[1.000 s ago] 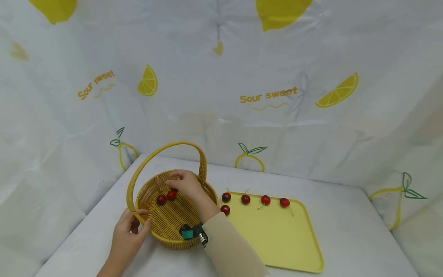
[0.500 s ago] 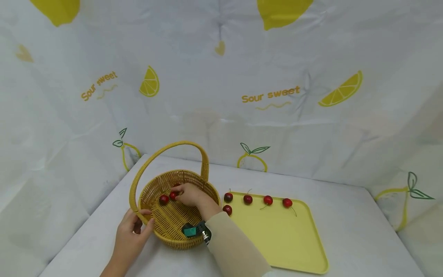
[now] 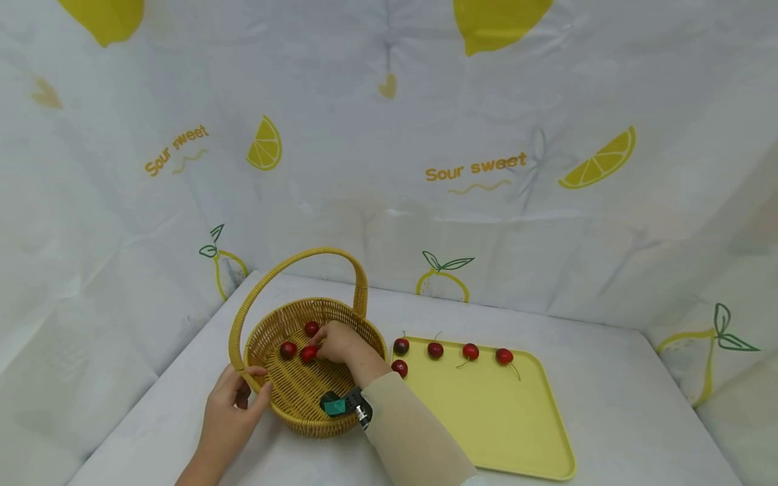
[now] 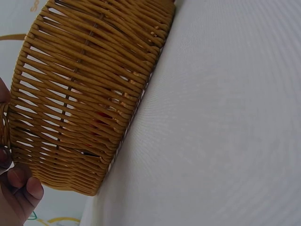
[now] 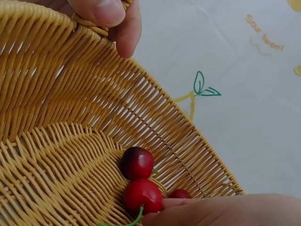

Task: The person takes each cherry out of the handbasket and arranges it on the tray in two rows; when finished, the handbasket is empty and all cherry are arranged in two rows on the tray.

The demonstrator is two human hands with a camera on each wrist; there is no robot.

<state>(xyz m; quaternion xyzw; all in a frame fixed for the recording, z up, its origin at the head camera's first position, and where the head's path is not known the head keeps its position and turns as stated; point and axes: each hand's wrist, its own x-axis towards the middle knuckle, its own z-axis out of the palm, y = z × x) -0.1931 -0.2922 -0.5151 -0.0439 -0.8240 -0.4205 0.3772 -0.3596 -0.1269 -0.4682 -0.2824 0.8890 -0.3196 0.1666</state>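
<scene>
A yellow-brown wicker basket (image 3: 316, 426) with a tall hoop handle (image 3: 292, 260) stands at the left. My left hand (image 3: 227, 412) grips its rim at the foot of the handle, thumb on the near side. My right hand (image 3: 342, 343) reaches inside, finger and thumb pinching the right side of a red cherry (image 5: 143, 195) with a green stem. Beside that one lies a darker cherry (image 5: 137, 163), close against it in the right wrist view. Another cherry (image 3: 311, 329) sits farther back in the basket, partly hidden by my fingers in the right wrist view.
Right of the basket lies a yellow tray (image 3: 498, 412). Several cherries, among them a bright red cherry (image 3: 471, 352), line its far edge, and a dark cherry (image 3: 399, 368) is at its left edge. Behind the white table (image 3: 620, 405) hangs a lemon-print cloth (image 3: 340, 148).
My right hand has come down to the basket floor, and the cherry at its fingertips has shifted toward me, apart from the one behind. My left hand keeps its grip on the rim.
</scene>
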